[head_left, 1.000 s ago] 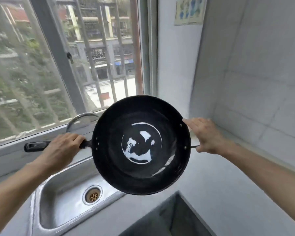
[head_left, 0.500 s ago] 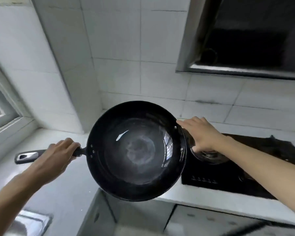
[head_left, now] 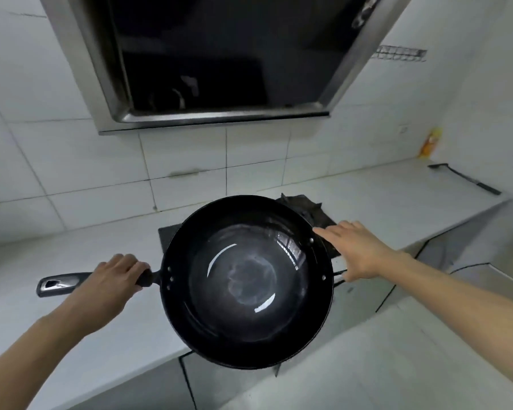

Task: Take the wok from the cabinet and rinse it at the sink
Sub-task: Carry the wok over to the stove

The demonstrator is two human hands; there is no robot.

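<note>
A white-tiled kitchen corner fills the view, with a pale countertop (head_left: 71,306) running along the wall and turning toward the right. Nearest the camera, two bare forearms reach in from the bottom corners, and grey cabinet fronts (head_left: 367,365) show below the counter edge.

Between the arms a black wok (head_left: 246,281) is held in the air, level, its open side facing up toward the camera. Its long axis runs left to right: the long handle (head_left: 60,284) points left and ends in a grey tip with a hanging hole, and the bowl sits to the right. The left hand (head_left: 113,284) is wrapped tight around the handle just beside the bowl, so the wok's weight hangs to the right of that grip and the handle's tip sticks out past the wrist. The right hand (head_left: 359,250) is at the opposite rim with its fingers stretched flat; a thin metal helper handle peeks out under the palm, but whether the fingers underneath close on it cannot be told. The wet-looking bottom of the bowl reflects light in curved streaks.

Behind the wok, the black stove (head_left: 308,211) is mostly hidden; only a corner and a burner grate show. Farther right on the counter lies a dark spatula (head_left: 468,180), and a blurred yellow bottle (head_left: 430,143) stands at the wall. Above, the range hood (head_left: 219,54) is cut off by the top edge.
</note>
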